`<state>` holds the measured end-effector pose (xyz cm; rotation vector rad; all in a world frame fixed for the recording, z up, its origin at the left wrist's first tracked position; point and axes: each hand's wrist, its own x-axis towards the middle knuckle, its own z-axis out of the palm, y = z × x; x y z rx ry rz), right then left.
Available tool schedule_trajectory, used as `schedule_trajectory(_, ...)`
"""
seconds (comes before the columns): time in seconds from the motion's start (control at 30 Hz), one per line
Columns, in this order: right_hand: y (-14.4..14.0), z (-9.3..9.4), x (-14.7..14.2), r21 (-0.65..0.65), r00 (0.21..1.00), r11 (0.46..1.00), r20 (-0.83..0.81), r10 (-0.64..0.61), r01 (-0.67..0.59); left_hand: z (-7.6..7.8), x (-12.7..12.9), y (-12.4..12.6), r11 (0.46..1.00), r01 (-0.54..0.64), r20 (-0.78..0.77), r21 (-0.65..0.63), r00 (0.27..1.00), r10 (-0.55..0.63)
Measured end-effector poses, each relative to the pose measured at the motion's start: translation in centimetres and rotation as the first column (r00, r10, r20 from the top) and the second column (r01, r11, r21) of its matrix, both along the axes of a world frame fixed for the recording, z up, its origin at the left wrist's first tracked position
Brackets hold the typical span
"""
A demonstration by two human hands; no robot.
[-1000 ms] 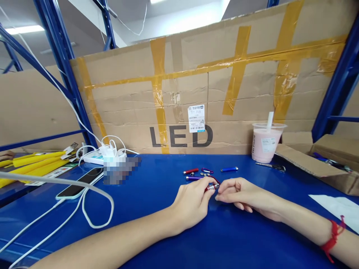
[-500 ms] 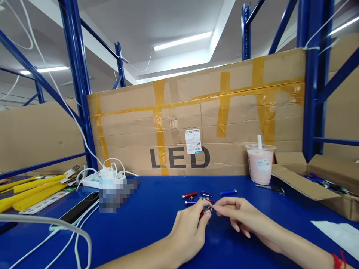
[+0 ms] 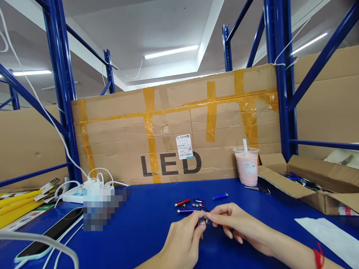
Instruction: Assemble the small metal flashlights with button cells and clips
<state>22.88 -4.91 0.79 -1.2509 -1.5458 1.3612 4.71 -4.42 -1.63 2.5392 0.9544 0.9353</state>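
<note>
Your left hand (image 3: pixel 182 239) pinches a red-and-silver tube (image 3: pixel 203 222); your right hand (image 3: pixel 238 224), fingertips bunched, meets its right end, hold unclear.

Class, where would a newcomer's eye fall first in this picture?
Probably on the black LED lettering on the cardboard behind the blue table. Next, the pink drink at the table's back right. Nearer, the left hand holds a small red cylinder beside the right hand.

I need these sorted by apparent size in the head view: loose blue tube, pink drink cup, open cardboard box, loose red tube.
1. Open cardboard box
2. Pink drink cup
3. Loose red tube and loose blue tube: too alike to rank
</note>
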Motion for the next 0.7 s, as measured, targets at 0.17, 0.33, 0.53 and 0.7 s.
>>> schedule_trajectory(0.17,0.2,-0.4,0.0,-0.025,0.999,1.000,0.045,0.011,-0.009,-0.2,-0.1,0.1,0.999,0.037,-0.022,0.016,0.999,-0.037)
schedule_trajectory(0.33,0.9,-1.2,0.4,-0.009,0.999,0.999,0.036,0.033,-0.033,0.3,-0.1,-0.2,1.000,0.015,-0.028,-0.002,0.999,-0.015)
schedule_trajectory(0.53,0.8,-1.2,0.5,-0.011,0.999,0.999,0.030,0.031,-0.031,0.4,0.0,-0.4,1.000,0.024,-0.016,-0.015,1.000,-0.024)
schedule_trajectory(0.7,0.6,-0.8,0.3,-0.015,0.998,1.000,0.055,0.023,-0.022,0.4,0.1,-0.4,1.000,0.021,-0.021,-0.012,1.000,-0.021)
